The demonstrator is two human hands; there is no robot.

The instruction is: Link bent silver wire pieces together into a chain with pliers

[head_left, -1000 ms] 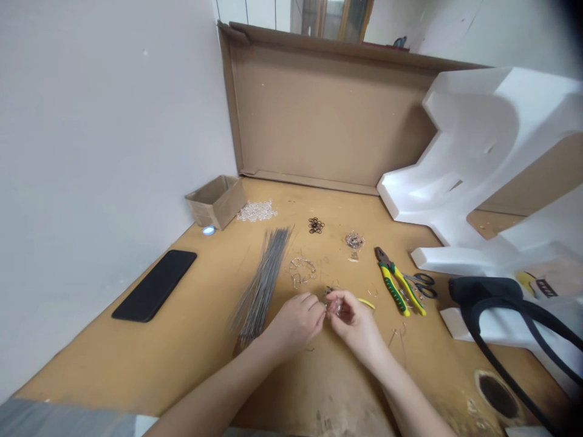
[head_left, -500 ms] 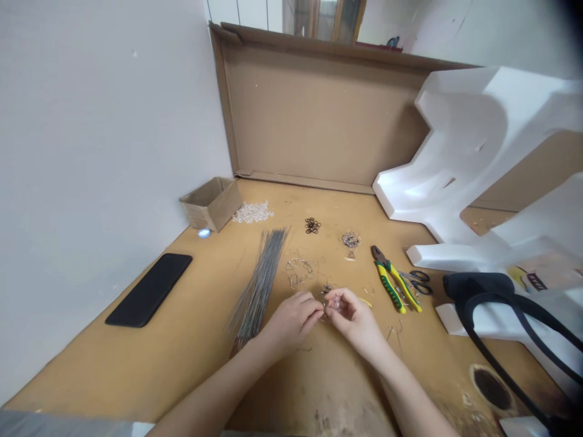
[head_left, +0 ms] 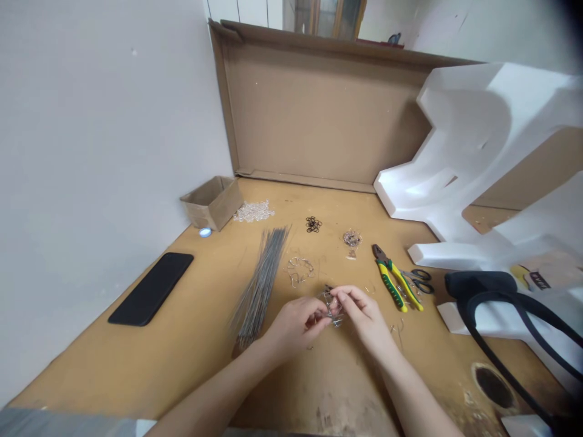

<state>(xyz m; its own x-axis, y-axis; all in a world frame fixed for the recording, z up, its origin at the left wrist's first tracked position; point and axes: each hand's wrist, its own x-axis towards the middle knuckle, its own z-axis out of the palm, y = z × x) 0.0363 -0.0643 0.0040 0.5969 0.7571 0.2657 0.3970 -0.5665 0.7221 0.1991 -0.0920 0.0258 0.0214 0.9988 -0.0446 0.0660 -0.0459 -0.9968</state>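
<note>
Between my hands is a small tangle of silvery bent wire pieces (head_left: 336,319). My left hand (head_left: 298,325) pinches its left side with thumb and fingers curled. My right hand (head_left: 362,312) has thumb and index finger closed on its upper right part. The fingers hide much of the wire. Just behind lies a loose ring of bent wire (head_left: 300,272). A bundle of long straight grey wires (head_left: 264,279) lies left of my left hand. To the right of my right hand are yellow-green pliers (head_left: 395,278) and dark-handled scissors (head_left: 419,280).
Black rings (head_left: 313,224), a small coiled wire pile (head_left: 352,238) and clear beads (head_left: 254,211) lie farther back. A small cardboard box (head_left: 213,203) and black phone (head_left: 152,289) are left; white foam (head_left: 464,139) and a black strap (head_left: 483,297) stand right.
My hands have shifted and turned slightly around the wire piece, and more of it shows between them. My left fingers have curled more and moved a little lower.
</note>
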